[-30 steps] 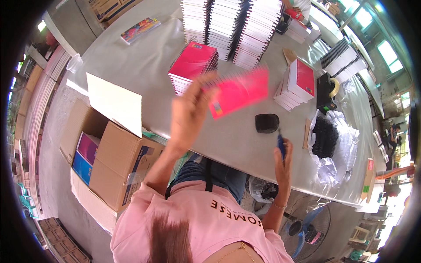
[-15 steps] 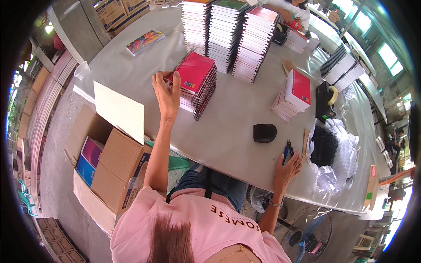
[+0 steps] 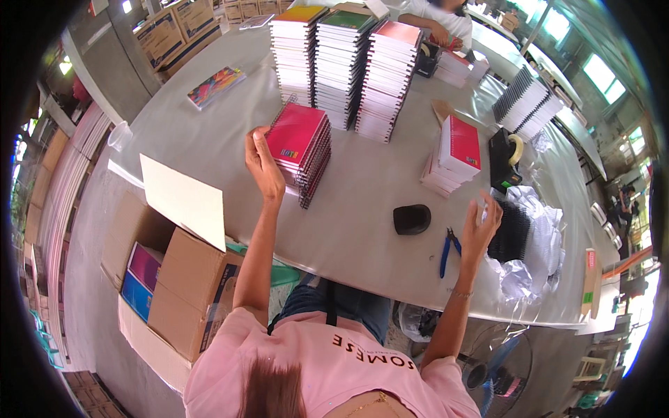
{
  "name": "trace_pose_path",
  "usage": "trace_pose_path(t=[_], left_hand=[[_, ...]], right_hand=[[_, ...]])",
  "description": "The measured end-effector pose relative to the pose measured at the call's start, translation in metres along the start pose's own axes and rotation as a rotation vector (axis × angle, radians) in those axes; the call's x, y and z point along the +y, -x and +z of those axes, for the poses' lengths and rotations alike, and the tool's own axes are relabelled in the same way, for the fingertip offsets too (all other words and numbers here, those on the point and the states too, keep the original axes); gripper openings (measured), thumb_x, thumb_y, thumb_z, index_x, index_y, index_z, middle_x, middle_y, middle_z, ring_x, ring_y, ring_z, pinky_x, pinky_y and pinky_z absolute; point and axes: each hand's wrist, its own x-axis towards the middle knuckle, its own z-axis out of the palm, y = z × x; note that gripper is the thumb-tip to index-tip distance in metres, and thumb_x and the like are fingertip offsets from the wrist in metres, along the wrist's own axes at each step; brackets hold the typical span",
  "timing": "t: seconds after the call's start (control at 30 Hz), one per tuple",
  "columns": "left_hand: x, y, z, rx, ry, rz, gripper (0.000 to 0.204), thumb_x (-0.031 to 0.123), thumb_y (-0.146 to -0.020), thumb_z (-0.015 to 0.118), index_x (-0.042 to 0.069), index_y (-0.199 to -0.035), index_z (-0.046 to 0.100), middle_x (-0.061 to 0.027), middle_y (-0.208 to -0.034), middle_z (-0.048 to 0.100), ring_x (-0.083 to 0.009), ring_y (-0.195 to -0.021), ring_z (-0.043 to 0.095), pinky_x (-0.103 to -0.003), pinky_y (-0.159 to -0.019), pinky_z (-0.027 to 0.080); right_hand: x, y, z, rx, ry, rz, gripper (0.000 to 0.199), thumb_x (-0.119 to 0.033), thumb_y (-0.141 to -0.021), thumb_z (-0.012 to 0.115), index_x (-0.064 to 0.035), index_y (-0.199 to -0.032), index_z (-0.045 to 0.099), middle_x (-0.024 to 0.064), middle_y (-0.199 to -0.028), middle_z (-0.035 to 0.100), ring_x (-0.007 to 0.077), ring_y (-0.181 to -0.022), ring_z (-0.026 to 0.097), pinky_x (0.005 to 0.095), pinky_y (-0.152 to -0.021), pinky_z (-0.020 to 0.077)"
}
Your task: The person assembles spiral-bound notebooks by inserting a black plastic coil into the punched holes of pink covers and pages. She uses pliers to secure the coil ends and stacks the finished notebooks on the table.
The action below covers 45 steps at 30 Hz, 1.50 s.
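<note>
A short stack of red spiral notebooks (image 3: pixel 298 134) stands in front of me, its wire coils along the side. My left hand (image 3: pixel 265 164) rests along the left side of this stack, fingers stretched out and holding nothing. Farther right, my right hand (image 3: pixel 481 226) hovers over the table with fingers apart and nothing in them. Below and left of it lies a pair of blue-handled cutters (image 3: pixel 444 256), jaws pointing away from me. Black binding coils (image 3: pixel 511 233) lie just right of my right hand, partly on crumpled white plastic (image 3: pixel 545 237).
Tall notebook stacks (image 3: pixel 333 73) rise at the far middle. Red-covered pads without coils (image 3: pixel 460 145) sit right, near a tape dispenser (image 3: pixel 503 159). A black rounded object (image 3: pixel 412 219) lies mid-table. An open carton (image 3: pixel 182 279) stands left. Another person's hands (image 3: pixel 442 36) work at the far side.
My right hand has moved off the cutters, away from me, and opened; the cutters stay on the table. My left hand's fingers have straightened against the notebook stack. The view has shifted slightly.
</note>
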Motion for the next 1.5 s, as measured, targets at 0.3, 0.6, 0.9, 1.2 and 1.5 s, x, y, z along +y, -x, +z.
trace_pose_path(t=[0.3,0.6,0.9,1.2,1.5], left_hand=[[-0.004,-0.003,0.004,0.07,-0.032,0.077,0.051,0.039,-0.107,0.033,-0.003,-0.098,0.062,-0.0116,-0.096,0.062,-0.0224,-0.094,0.056,-0.034,-0.091,0.041],[-0.015,-0.011,-0.001,0.028,0.036,0.017,0.053,0.035,-0.108,0.031,-0.006,-0.097,0.063,-0.0145,-0.093,0.065,-0.0254,-0.088,0.06,-0.036,-0.085,0.046],[0.002,0.0,-0.011,0.078,-0.017,0.191,0.045,0.035,-0.106,0.036,-0.005,-0.115,0.057,-0.0178,-0.115,0.057,-0.0278,-0.11,0.052,-0.041,-0.097,0.039],[0.072,0.063,-0.015,-0.167,-0.028,0.536,0.034,0.031,-0.104,0.044,-0.001,-0.109,0.055,-0.0158,-0.116,0.05,-0.0282,-0.115,0.048,-0.044,-0.103,0.035],[0.101,0.109,0.042,-0.531,0.276,0.165,0.025,0.011,-0.096,0.06,0.001,-0.118,0.054,-0.0143,-0.121,0.05,-0.0233,-0.109,0.05,-0.037,-0.094,0.042]], right_hand=[[-0.02,-0.057,0.02,0.031,-0.081,-0.07,0.027,-0.019,-0.093,0.065,-0.0073,-0.117,0.064,0.0095,-0.116,0.064,0.0275,-0.114,0.053,0.0418,-0.101,0.0388],[-0.007,-0.074,0.036,0.038,-0.098,-0.077,0.032,-0.029,-0.095,0.064,-0.0058,-0.118,0.065,0.0084,-0.117,0.066,0.0243,-0.108,0.055,0.0368,-0.093,0.0436],[0.026,-0.102,0.059,-0.094,-0.078,0.198,0.067,-0.053,-0.09,0.064,0.0081,-0.116,0.064,0.0173,-0.09,0.07,0.0283,-0.084,0.066,0.0376,-0.073,0.0517],[0.035,-0.115,0.048,-0.275,-0.411,0.374,0.045,-0.033,-0.086,0.075,0.0068,-0.105,0.069,0.0138,-0.087,0.072,0.0172,-0.074,0.067,0.0312,-0.066,0.051],[-0.031,-0.078,0.03,0.14,-0.397,-0.041,0.021,-0.005,-0.087,0.068,-0.0003,-0.105,0.059,0.0101,-0.086,0.064,0.0156,-0.078,0.061,0.0294,-0.072,0.0485]])
